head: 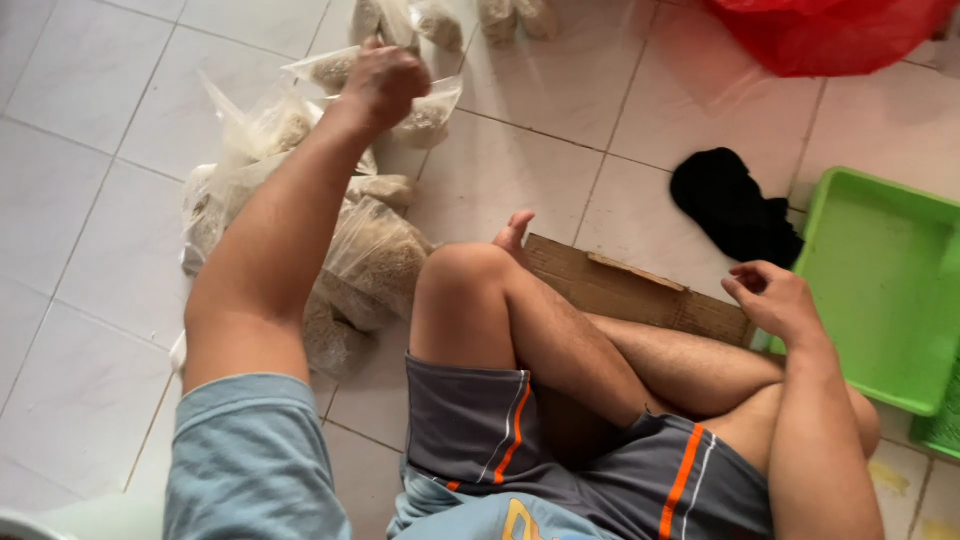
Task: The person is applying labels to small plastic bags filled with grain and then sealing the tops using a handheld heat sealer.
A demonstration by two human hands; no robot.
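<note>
Soft daylight (slight motion blur)

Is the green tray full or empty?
Empty, as far as it shows: the green tray has a bare bottom, though its right part runs out of view. The right hand rests beside it.

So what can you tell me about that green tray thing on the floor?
The green tray is bright plastic by its look, shallow, with a raised rim and nothing visible inside. It lies flat on the white tiled floor, cut off by the picture's right edge. The right hand hovers at its left rim; whether it touches is unclear.
</note>
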